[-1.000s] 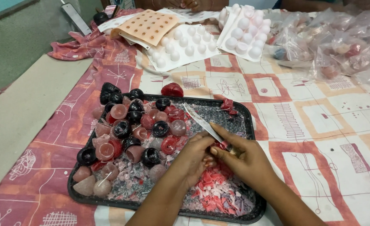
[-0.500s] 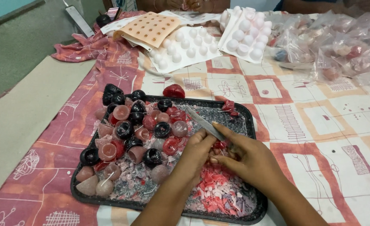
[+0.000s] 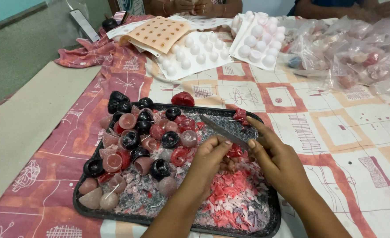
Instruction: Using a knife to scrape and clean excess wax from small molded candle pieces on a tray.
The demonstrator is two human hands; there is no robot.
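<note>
Head view: my right hand (image 3: 278, 164) grips a thin metal knife (image 3: 223, 132), my left hand (image 3: 212, 158) pinches a small red wax piece (image 3: 235, 151) over the black shavings-filled tray (image 3: 88, 210). I judge the blade could slip toward those fingertips (image 3: 225, 143).

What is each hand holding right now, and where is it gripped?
The right hand holds a knife by its handle end, blade pointing up-left. The left hand pinches a small red wax piece between fingertips, over the black tray.
</note>
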